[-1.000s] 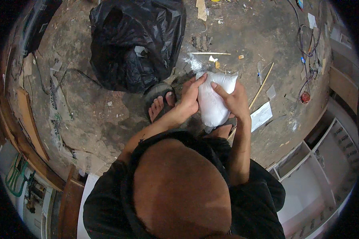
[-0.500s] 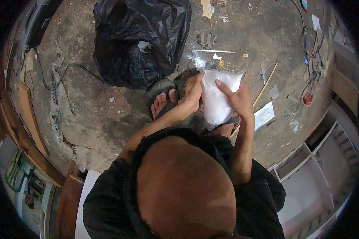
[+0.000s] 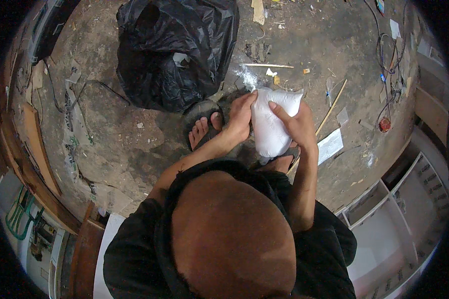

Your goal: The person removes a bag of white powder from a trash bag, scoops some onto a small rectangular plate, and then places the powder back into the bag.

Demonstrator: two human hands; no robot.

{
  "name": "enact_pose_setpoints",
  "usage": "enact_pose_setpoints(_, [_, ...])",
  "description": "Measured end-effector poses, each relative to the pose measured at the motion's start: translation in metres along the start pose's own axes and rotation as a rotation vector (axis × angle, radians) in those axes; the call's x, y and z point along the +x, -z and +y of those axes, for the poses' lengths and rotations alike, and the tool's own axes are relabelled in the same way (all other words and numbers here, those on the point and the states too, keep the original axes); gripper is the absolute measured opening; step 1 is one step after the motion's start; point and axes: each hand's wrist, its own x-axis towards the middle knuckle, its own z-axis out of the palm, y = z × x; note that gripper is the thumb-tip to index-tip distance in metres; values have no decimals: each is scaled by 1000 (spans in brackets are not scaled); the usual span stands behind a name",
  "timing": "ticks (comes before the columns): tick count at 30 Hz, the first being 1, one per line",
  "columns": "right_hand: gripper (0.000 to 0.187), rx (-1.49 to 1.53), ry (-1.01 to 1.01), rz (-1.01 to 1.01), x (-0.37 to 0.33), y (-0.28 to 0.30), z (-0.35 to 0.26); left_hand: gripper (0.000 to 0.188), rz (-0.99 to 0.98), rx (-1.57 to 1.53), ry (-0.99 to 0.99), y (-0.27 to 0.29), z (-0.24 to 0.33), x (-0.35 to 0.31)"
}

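Note:
A plump clear plastic bag of white powder (image 3: 272,127) is held up between my two hands, above the floor and in front of my right foot. My left hand (image 3: 242,117) is closed at the bag's upper left corner, its fingertips pinching the plastic there. Wrapped around the bag's right side, my right hand (image 3: 300,124) lays its thumb across the front; its other fingers are hidden behind. Spilled white powder (image 3: 247,78) lies on the floor just beyond the pinched corner.
A large black plastic bag (image 3: 177,60) lies ahead on the left, close to my left sandal (image 3: 203,112). Thin wooden sticks (image 3: 332,107) and a white sheet (image 3: 330,144) are on the right. Cables (image 3: 384,74) run along the far right, and white shelving (image 3: 384,224) stands at lower right.
Both hands and the bag stay almost in place. The white powder on the floor now shows slightly nearer the pinched corner.

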Motion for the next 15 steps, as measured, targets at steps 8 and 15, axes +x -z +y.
enact_pose_setpoints(8, [40, 40, 1, -10, 0, 0, 4, 41, 80, 110, 16, -4, 2, -4])
enact_pose_setpoints(15, [39, 28, 1, 8, -1, 0, 0, 38, 59, 174, -17, -2, 4, -4])
